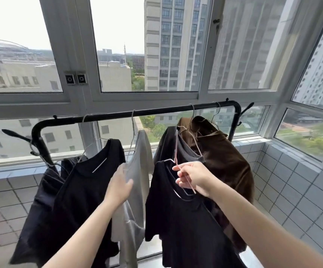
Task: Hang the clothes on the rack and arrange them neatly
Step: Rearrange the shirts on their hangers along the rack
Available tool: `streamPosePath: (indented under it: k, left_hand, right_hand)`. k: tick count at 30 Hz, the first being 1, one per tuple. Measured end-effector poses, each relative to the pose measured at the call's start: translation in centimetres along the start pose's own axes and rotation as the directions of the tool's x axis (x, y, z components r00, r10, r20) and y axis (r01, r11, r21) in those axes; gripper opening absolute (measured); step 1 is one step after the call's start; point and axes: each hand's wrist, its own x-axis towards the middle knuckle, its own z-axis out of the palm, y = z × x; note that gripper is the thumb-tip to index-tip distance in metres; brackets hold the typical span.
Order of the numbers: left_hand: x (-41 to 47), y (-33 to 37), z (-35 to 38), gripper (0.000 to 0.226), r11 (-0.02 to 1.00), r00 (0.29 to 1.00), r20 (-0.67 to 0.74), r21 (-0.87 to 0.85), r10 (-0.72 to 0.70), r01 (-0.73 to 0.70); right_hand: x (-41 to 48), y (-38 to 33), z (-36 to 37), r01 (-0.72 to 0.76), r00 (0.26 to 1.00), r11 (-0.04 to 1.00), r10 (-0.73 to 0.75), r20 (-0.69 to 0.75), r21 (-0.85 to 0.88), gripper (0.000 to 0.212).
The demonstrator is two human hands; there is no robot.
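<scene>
A black clothes rack (156, 111) spans the balcony window. On its bar hang a black T-shirt (75, 194) at the left, a light grey shirt (139, 161) in the middle and a brown shirt (224, 163) at the right, with a dark grey top beside it. My right hand (193, 178) grips a pink wire hanger (177, 149) that carries another black T-shirt (187, 229), held below the bar, its hook off the bar. My left hand (121, 185) is open, fingers spread against the grey shirt's edge.
Window frames and glass stand right behind the rack. A tiled low wall (292, 190) runs along the back and the right side. Hook pegs stick out at both ends of the rack (246, 107). More dark clothing bunches at the rack's left post (48, 182).
</scene>
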Motion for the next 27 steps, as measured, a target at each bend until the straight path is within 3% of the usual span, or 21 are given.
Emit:
streamPosePath:
  k: [4, 7, 15, 21, 27]
  left_hand:
    - [-1.0, 0.4, 1.8, 0.043, 0.996, 0.996, 0.068, -0.069, -0.058, 0.063]
    - [-0.9, 0.8, 2.3, 0.039, 0.990, 0.995, 0.072, -0.114, -0.070, 0.078]
    - [-0.8, 2.0, 2.5, 0.068, 0.990, 0.990, 0.137, -0.130, -0.028, 0.046]
    - [-1.2, 2.6, 3.2, 0.061, 0.987, 0.993, 0.120, -0.157, 0.003, 0.016]
    - [-1.4, 3.4, 3.0, 0.064, 0.993, 0.993, 0.117, -0.118, -0.012, 0.026]
  right_hand:
    - [2.0, -1.9, 1.2, 0.014, 0.999, 0.996, -0.018, 0.046, 0.085, 0.027]
    - [3.3, -3.2, 1.4, 0.036, 0.998, 0.987, -0.045, 0.054, 0.159, 0.026]
    - [7.2, -7.4, 0.8, 0.098, 0.992, 0.971, -0.113, 0.059, 0.219, 0.024]
    - [9.8, -8.2, 0.9, 0.080, 0.989, 0.978, -0.102, 0.110, 0.193, 0.026]
    - [11.7, -6.3, 1.4, 0.106, 0.994, 0.988, -0.109, 0.017, 0.110, 0.027]
